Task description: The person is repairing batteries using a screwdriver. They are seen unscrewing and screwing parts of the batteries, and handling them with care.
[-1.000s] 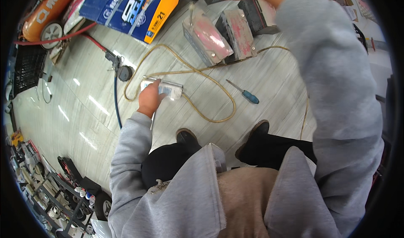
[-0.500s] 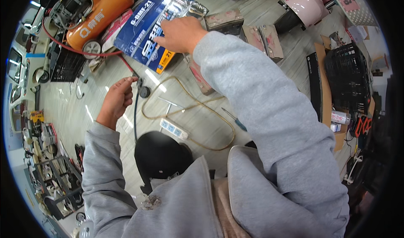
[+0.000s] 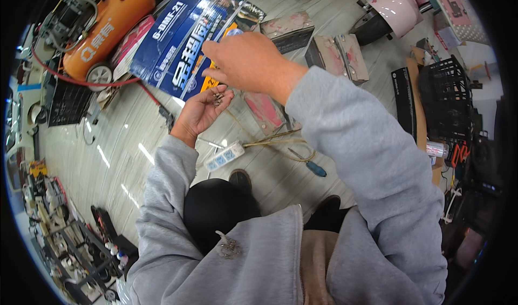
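My left hand [image 3: 202, 110] is cupped below the blue cardboard box [image 3: 159, 56], holding small metal fasteners [image 3: 218, 99] in its curled fingers. Just above it, my right hand [image 3: 243, 62] reaches over the box's orange edge, palm down, fingers bent and apart; whatever lies beneath them is hidden. On the floor under my hands are a white power strip [image 3: 224, 156], a metal T-handle tool [image 3: 211, 143] and a loop of yellow cable [image 3: 278, 142]. A blue-handled screwdriver [image 3: 315, 168] lies to the right, and dusty blocks with pink patches [image 3: 261, 110] sit behind my wrists.
An orange air compressor [image 3: 113, 19] with a red hose stands upper left. More dusty blocks [image 3: 334, 59] and a pink scooter [image 3: 391, 11] are upper right. A black crate [image 3: 442, 83] sits at the right, a cluttered cart [image 3: 70, 240] lower left. My feet [image 3: 240, 178] are below.
My left hand has left the power strip, risen, and moved rightward under my right hand, with fasteners now visible in it. My right hand has come down over the box and shifted slightly right.
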